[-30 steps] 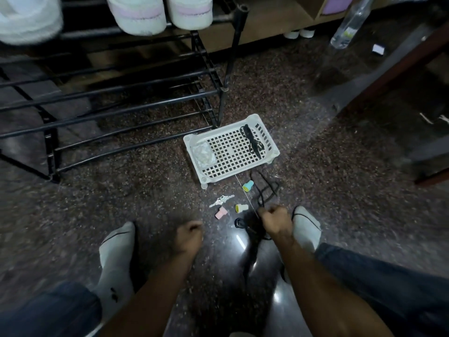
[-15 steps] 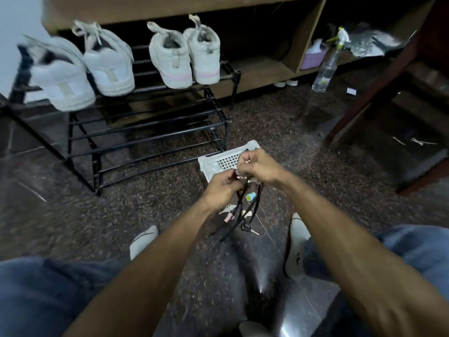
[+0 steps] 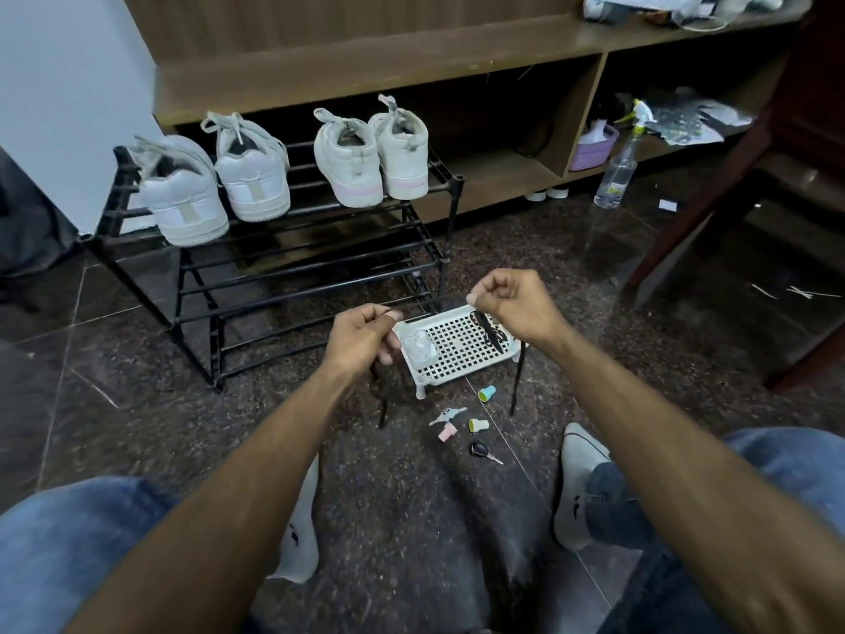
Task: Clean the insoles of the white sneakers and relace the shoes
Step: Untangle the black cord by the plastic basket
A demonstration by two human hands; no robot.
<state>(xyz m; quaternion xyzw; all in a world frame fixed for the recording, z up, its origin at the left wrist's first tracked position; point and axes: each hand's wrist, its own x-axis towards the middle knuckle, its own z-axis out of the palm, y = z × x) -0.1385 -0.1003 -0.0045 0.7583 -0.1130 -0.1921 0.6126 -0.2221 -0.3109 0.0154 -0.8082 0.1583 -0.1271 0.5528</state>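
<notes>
The black shoelace (image 3: 430, 304) is stretching nearly level, left to right, between the two raised hands, just above the white perforated basket (image 3: 457, 354) on the floor; its loose ends are hanging down, one below the left hand (image 3: 363, 338) and one below the right hand (image 3: 514, 308), toward the speckled floor (image 3: 274, 427). Both hands are gripping it, fingers curled and pinching the lace between thumb and forefinger. It is looking light, soft and limp, so it is likely best taken near the stiff tips for threading. A second dark lace (image 3: 489, 334) is lying in the basket. The white sneakers (image 3: 219, 180) are standing well apart from the hands on the top of the black shoe rack (image 3: 297, 267), heels toward the camera, long axes pointing away; judging by this, relacing is not yet begun
</notes>
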